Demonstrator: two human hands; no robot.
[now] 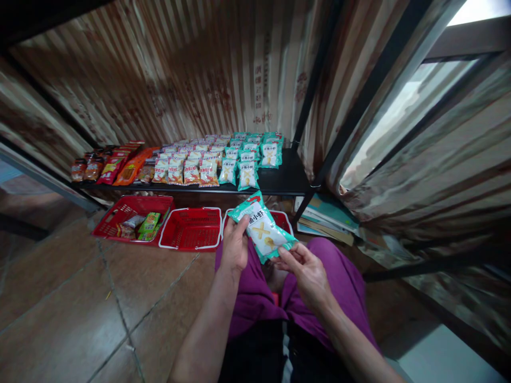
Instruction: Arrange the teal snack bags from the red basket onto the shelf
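A teal and white snack packet (261,227) is held up over my lap, tilted. My left hand (235,246) pinches its left edge with closed fingers. My right hand (305,268) grips its lower right corner between thumb and fingers. Below me are my purple trousers (339,282). Ahead, a low black shelf (285,178) carries rows of matching teal packets (247,159), orange and white packets (191,165) and red and orange snack packs (115,165) at the left.
Three red baskets sit on the tiled floor under the shelf: the left basket (120,213) holds a few packets, the middle basket (191,229) and a third basket (281,218) lies behind the held packet. Books (327,215) are stacked at right. Striped curtains hang behind.
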